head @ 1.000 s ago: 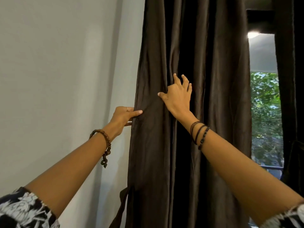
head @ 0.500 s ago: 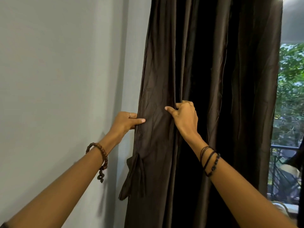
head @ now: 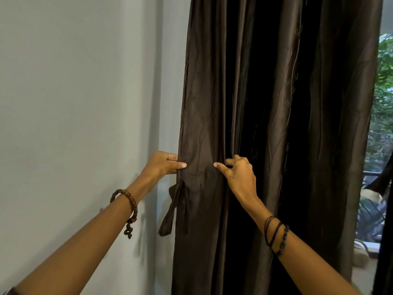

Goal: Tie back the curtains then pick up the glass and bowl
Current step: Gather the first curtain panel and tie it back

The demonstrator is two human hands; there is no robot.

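A dark brown curtain (head: pixel 276 124) hangs in folds beside the wall. My left hand (head: pixel 161 165) grips its left edge, thumb on the front and fingers behind the cloth. My right hand (head: pixel 238 173) holds a fold of the same curtain a little to the right, fingers curled into the crease and thumb pointing left. A brown tie-back strip (head: pixel 172 211) dangles from the curtain's left edge just below my left hand. No glass or bowl is in view.
A plain pale wall (head: pixel 74 103) fills the left side. At the right edge a window opening (head: pixel 382 103) shows green leaves and a dark railing (head: pixel 370 173). Another dark curtain edge (head: pixel 385 209) hangs at the far right.
Both hands have slid down the curtain. The right hand went from flat on the cloth to gripping a fold. The view tilted down, and the tie-back strip now shows more fully.
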